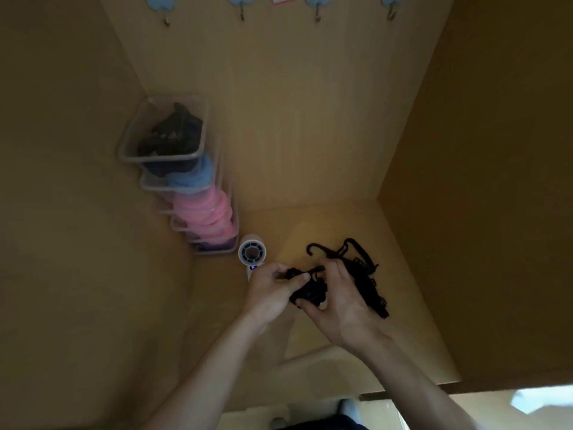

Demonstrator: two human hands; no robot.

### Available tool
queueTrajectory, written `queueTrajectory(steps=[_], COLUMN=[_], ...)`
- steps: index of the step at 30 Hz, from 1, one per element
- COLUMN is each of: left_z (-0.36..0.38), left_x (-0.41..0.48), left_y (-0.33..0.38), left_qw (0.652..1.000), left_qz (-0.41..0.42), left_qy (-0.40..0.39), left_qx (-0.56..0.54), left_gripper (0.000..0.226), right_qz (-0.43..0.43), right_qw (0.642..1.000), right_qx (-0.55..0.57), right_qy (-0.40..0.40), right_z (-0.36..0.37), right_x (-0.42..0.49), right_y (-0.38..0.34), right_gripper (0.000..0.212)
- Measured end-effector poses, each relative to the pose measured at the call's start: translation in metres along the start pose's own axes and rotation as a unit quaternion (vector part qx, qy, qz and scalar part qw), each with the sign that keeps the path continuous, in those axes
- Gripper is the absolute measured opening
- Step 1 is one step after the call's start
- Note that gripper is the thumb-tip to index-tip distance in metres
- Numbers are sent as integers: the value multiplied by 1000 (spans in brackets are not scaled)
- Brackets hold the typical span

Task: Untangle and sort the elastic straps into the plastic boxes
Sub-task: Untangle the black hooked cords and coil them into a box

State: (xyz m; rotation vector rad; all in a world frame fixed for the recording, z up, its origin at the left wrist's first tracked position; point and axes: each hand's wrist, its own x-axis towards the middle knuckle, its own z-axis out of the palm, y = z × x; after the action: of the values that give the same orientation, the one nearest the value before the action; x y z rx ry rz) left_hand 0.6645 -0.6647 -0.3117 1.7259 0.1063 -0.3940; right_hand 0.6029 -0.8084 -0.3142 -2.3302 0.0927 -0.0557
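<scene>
Black elastic, one wad [308, 291], just below frame centre, gripped from both sides. My read of the grip: left hand [271, 294] pinches the wad's upper left edge between thumb and fingertips; right hand [342, 305] curls round it from the right, thumb beneath. I judge it is held between the hands so that a single strap can be teased free.

Right of the grip: loose black tangle [367, 274], lying on the wooden shelf [310, 221], close by as unsorted stock. I cannot tell whether it joins the wad.

Left of the hands: small white fan [251, 252].

Centre left, in the corner: stacked clear plastic boxes [155, 157], with black, blue, pink and purple contents tier by tier. Colour looks to be the sorting rule.

Top edge: wall hooks [242, 15].
</scene>
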Motion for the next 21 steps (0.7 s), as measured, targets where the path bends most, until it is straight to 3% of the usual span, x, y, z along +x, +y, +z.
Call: queueTrajectory(steps=[6, 11, 14, 17, 19, 21], left_z=[-30, -63, -73, -70, -64, -59], left_x=[-20, -35, -55, -71, -73, -71], left_y=[-3, -23, -49, -73, -84, -89], left_qw=[999, 996, 992, 975, 962, 961], left_qz=[-5, 39, 15, 23, 57, 75], left_qy=[-40, 15, -35, -120, -125, -119], left_qx=[36, 79, 123, 184, 236, 238], left_gripper=[23, 11, 44, 96, 108, 106], right_qz=[52, 141, 207, 260, 282, 285], right_qw=[995, 980, 966, 952, 942, 939], right_qx=[87, 120, 119, 85, 77, 58], right_qy=[-8, -71, -98, -138, -164, -184], right_z=[23, 31, 39, 44, 49, 53], right_x=[-17, -22, -20, -15, -13, -11], right_y=[-9, -15, -9, -9, -6, -6], right_gripper=[49, 32, 31, 56, 65, 62])
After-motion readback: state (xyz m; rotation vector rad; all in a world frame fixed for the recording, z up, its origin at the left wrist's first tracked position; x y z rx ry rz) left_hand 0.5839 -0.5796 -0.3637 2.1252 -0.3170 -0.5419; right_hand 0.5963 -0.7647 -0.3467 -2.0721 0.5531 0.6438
